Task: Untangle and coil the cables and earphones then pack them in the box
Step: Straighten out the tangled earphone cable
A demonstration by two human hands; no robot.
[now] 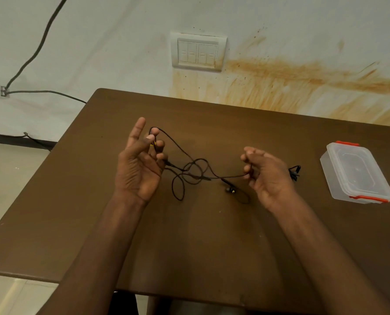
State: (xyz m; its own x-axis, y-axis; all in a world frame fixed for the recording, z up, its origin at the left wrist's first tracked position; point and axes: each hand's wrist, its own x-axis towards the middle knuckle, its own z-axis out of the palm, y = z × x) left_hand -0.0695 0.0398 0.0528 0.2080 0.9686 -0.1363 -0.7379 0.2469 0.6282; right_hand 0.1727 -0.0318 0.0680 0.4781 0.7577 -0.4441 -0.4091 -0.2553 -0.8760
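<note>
Black earphones [189, 171] with a thin tangled cord hang between my two hands above the brown table [189, 235]. My left hand [141, 162] is raised palm up; its thumb and curled fingers pinch one earbud end with a yellow mark, the index finger pointing up. My right hand [266, 176] holds the cord's other stretch in its curled fingers. A loose earbud [230, 190] lies on the table between the hands. A clear plastic box [355, 172] with orange clips, lid on, sits at the right. Another black cable [294, 172] lies just behind my right hand, partly hidden.
The table's far edge meets a stained wall with a switch plate [197, 52]. Dark wires run along the wall at the left [41, 92]. The table's left edge drops to a tiled floor.
</note>
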